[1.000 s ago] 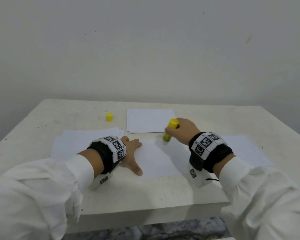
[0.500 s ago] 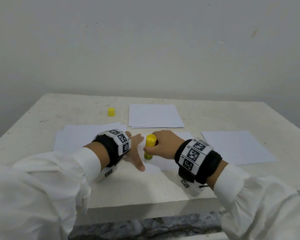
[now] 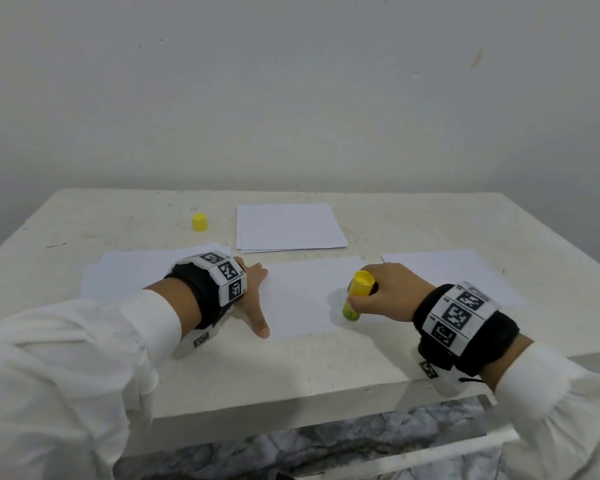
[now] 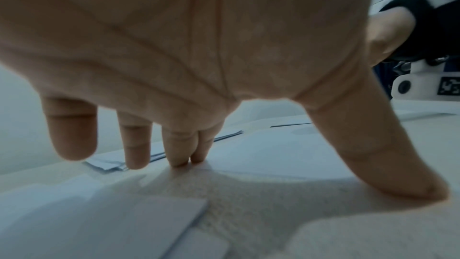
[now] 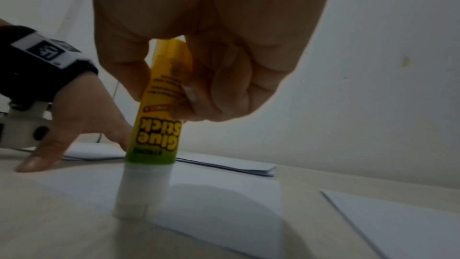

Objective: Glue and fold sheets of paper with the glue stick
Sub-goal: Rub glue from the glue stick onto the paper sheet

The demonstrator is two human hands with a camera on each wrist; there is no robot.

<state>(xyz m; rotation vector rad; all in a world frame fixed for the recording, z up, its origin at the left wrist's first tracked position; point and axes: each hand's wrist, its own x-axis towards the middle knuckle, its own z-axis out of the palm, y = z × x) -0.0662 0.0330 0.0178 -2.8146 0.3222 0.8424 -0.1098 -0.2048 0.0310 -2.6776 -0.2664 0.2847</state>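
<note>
As we sweep the glue stick [image 3: 356, 299] back rightward, one more glue stroke crosses the sheet [image 3: 305, 299].
From the head view our right hand [image 3: 385, 295] now presses it near the sheet's right end, by the table [image 3: 291, 372] front edge; the left wrist shows our left hand [image 4: 199, 56] splayed flat, pinning paper; the right wrist shows fingers [image 5: 224, 86] wrapped around the tube, tip down.

Yellow plastic glue stick tube [image 3: 358, 295] with a green band near the white glue end and dark lettering. Small yellow plastic cap [image 3: 200, 222]. Plain white paper sheets [image 3: 305, 299]. Off-white, speckled worktop [image 3: 291, 368]. Black wristbands [image 3: 465, 327] bearing white panels with black square-code patterns. White fabric sleeves [image 3: 66, 368]. Pale grey wall [image 3: 291, 98].
</note>
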